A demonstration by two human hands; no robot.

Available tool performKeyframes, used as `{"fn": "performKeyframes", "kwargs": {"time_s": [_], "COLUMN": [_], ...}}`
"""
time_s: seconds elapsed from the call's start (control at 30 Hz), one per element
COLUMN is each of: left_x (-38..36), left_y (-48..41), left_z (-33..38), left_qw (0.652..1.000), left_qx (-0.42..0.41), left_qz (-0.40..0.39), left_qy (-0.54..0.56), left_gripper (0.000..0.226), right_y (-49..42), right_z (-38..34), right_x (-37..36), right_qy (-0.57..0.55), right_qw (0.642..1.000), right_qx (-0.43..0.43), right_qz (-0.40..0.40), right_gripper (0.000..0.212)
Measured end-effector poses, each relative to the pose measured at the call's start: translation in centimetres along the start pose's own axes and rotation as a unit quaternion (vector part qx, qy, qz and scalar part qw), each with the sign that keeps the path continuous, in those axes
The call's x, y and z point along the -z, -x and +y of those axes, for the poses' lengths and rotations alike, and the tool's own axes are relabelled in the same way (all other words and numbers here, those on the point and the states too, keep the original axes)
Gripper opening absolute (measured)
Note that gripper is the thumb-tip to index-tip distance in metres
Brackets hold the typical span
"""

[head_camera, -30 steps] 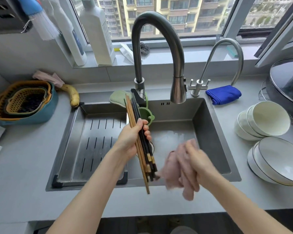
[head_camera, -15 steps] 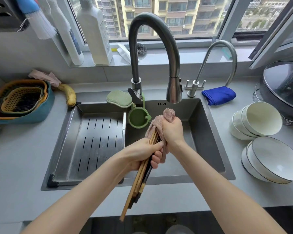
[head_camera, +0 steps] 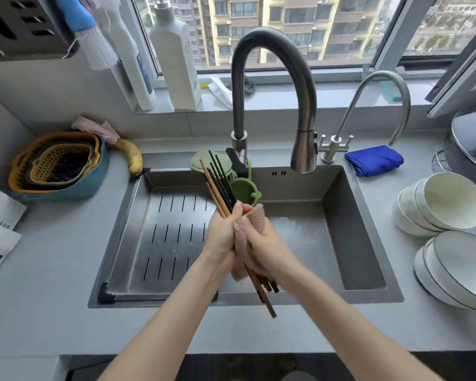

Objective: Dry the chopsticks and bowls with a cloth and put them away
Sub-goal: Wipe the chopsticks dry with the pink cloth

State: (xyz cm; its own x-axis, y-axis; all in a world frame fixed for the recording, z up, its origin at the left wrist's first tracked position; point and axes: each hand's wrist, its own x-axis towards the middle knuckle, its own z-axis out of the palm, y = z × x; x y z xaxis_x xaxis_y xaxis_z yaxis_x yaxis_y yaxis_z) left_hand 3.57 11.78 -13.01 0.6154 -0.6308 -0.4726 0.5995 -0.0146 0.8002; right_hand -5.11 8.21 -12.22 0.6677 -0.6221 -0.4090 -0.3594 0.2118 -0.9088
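Note:
Over the sink, my left hand (head_camera: 222, 234) grips a bundle of brown and black chopsticks (head_camera: 219, 185) near its middle, tips pointing up and away. My right hand (head_camera: 261, 244) holds a pink cloth (head_camera: 252, 224) wrapped around the lower part of the bundle, pressed against my left hand. The chopsticks' thick ends stick out below the cloth toward me. On the counter at the right lie two stacks of white bowls: deep ones (head_camera: 448, 202) tipped on their side and wide dark-rimmed ones (head_camera: 462, 268).
A tall dark faucet (head_camera: 272, 78) arches over the steel sink (head_camera: 341, 215), with a slotted drain tray (head_camera: 171, 237) in its left half. A green strainer (head_camera: 246, 192), blue cloth (head_camera: 374, 163), banana (head_camera: 131, 158) and nested baskets (head_camera: 58, 166) sit around it.
The bundle has swung so its tips point up and away again. My right hand with the cloth has slid from the far end down to the lower part, against my left hand.

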Motion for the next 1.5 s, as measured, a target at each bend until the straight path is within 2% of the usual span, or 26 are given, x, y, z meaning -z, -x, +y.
{"fn": "performKeyframes", "kwargs": {"time_s": [0.03,0.13,0.2,0.27,0.4,0.5,0.57,0.63,0.7,0.8,0.87,0.97,1.1,1.2,1.37,1.5], "left_x": [0.0,0.9,1.7,2.2,2.6,4.0,4.5,5.0,5.8,6.7,6.6,6.4,6.7,7.2,7.8,8.4], "left_y": [-0.2,-1.0,-1.8,-2.5,-3.5,-4.4,-4.8,-5.0,-5.1,-4.9,-4.5,-3.9,-2.8,-2.2,-1.0,-0.2], "left_z": [-0.1,0.3,0.8,1.1,1.5,3.1,4.2,5.4,7.7,11.3,13.2,16.4,21.6,25.1,30.5,34.3], "left_qw": [1.000,0.985,0.954,0.934,0.953,0.952,0.954,0.961,0.972,0.981,0.981,0.978,0.970,0.964,0.946,0.928], "left_qx": [-0.001,0.060,0.112,0.135,0.121,0.109,0.096,0.063,-0.004,-0.110,-0.156,-0.187,-0.230,-0.261,-0.311,-0.353], "left_qz": [0.002,-0.020,-0.028,-0.038,-0.039,-0.023,-0.011,0.007,0.034,0.058,0.042,0.004,-0.005,0.023,0.051,0.065], "left_qy": [0.021,0.162,0.275,0.329,0.274,0.285,0.282,0.271,0.232,0.146,0.107,0.091,0.076,0.054,0.070,0.097], "left_gripper": [0.027,0.020,0.019,0.021,0.031,0.032,0.031,0.031,0.033,0.038,0.041,0.041,0.043,0.043,0.041,0.045], "right_y": [-0.1,-0.1,0.4,0.9,1.3,2.3,2.9,3.0,2.7,1.6,0.8,-0.6,-2.1,-3.2,-5.0,-6.6], "right_z": [0.0,-0.1,0.0,-0.1,0.0,0.3,0.3,0.2,-0.3,-2.2,-4.5,-8.4,-13.4,-16.8,-21.0,-24.0], "right_x": [-0.8,-0.5,-0.4,-0.9,-1.5,-1.2,-0.5,0.8,2.0,2.7,2.2,0.5,-1.3,-2.3,-3.9,-5.1], "right_qy": [0.012,-0.048,-0.064,-0.049,-0.047,0.006,0.009,0.022,0.040,0.060,0.131,0.278,0.386,0.397,0.364,0.340], "right_qw": [1.000,0.997,0.992,0.993,0.992,0.988,0.985,0.985,0.989,0.996,0.990,0.949,0.894,0.881,0.867,0.867], "right_qx": [0.012,-0.048,-0.091,-0.089,-0.095,-0.120,-0.128,-0.122,-0.116,-0.056,0.018,0.140,0.226,0.258,0.340,0.365], "right_qz": [0.002,-0.041,-0.064,-0.057,-0.065,-0.095,-0.113,-0.116,-0.081,0.024,0.051,0.045,0.011,0.011,0.014,0.004], "right_gripper": [0.056,0.030,0.030,0.032,0.038,0.050,0.050,0.047,0.041,0.031,0.031,0.031,0.040,0.050,0.050,0.053]}}
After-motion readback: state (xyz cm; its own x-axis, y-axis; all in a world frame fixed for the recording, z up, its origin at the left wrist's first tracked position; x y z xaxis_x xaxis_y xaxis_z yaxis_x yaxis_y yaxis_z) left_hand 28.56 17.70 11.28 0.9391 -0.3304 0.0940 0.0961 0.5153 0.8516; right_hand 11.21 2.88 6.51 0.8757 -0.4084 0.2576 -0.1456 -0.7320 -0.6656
